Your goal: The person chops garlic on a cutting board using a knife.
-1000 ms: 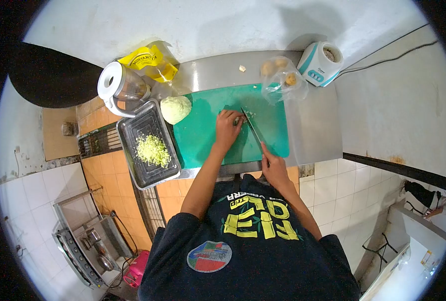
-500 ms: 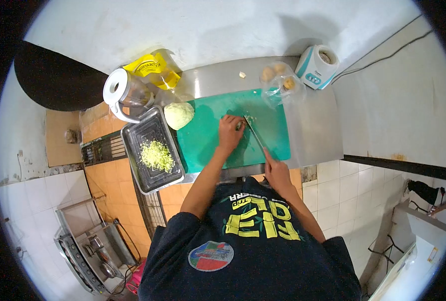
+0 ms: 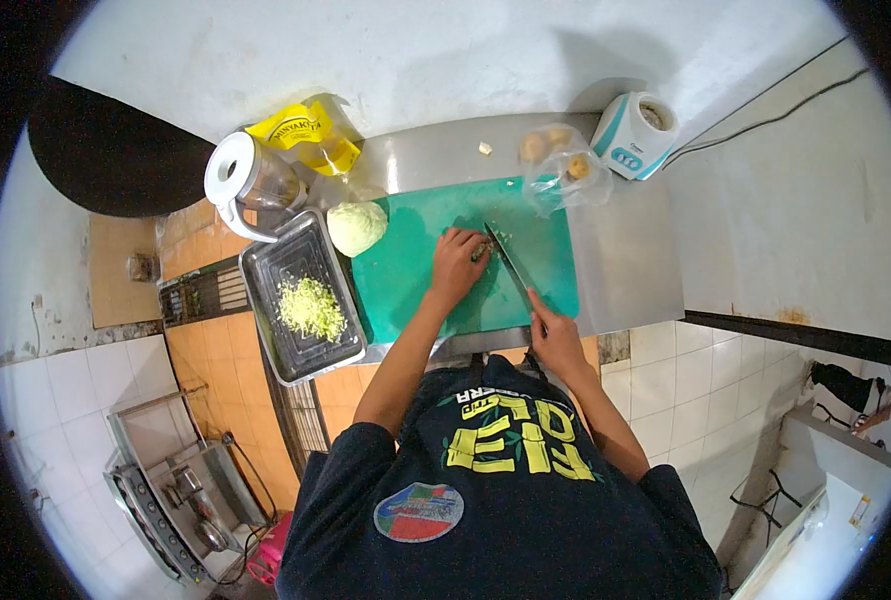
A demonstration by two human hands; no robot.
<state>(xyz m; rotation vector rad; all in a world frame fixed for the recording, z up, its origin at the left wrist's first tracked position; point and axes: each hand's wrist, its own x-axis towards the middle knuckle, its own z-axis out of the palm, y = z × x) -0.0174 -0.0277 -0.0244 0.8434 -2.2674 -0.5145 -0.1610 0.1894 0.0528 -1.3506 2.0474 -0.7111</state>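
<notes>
My right hand (image 3: 555, 335) is closed on the handle of a knife (image 3: 508, 258), whose blade slants up and left over the green cutting board (image 3: 405, 290). Beside the blade's tip, my left hand (image 3: 457, 262) has bent fingers pressed on a small food piece (image 3: 481, 248), mostly hidden under them. Small chopped bits lie by the blade. A pale green cabbage (image 3: 356, 228) sits at the board's left edge. Left of it, a metal tray (image 3: 255, 280) holds chopped green pieces (image 3: 310, 308).
A blender jug (image 3: 250, 178) and a yellow pouch (image 3: 300, 130) stand at the back left. Behind the board's right side are a plastic bag (image 3: 565, 180) with round items and a white blender base (image 3: 637, 138). At the far right, part of another person (image 3: 885, 412) shows.
The view has shifted slightly. The knife has tilted a little beside my left fingers, and both hands stay in nearly the same place on the board.
</notes>
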